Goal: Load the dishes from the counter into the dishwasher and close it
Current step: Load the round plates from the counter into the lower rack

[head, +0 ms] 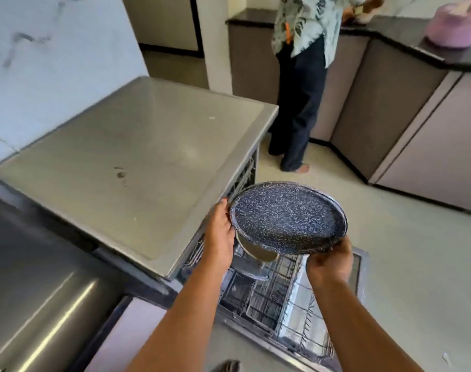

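Two bare forearms rise from the bottom edge of the frame toward its centre, and between them they hold a dark speckled plate (288, 217), tilted with its face toward the camera, in the lower middle of the picture. The steel top of the dishwasher (137, 167) fills the left centre as a broad grey slab. Below the plate, at the lower centre, the dishwasher's wire rack (280, 294) is pulled out over the lowered door, and a pale metal bowl (255, 251) shows just under the plate's lower left edge, partly hidden by it; whether it rests in the rack cannot be told. A dark counter (406, 41) runs along the upper right, with a pink pot (454, 25) on it in the far corner. A second person (301, 84) stands at that counter, at the top centre. The left hand (219, 232) is clamped on the plate's left rim, fingers curled behind it. The right hand (330, 261) grips the lower right rim from beneath, thumb over the edge.
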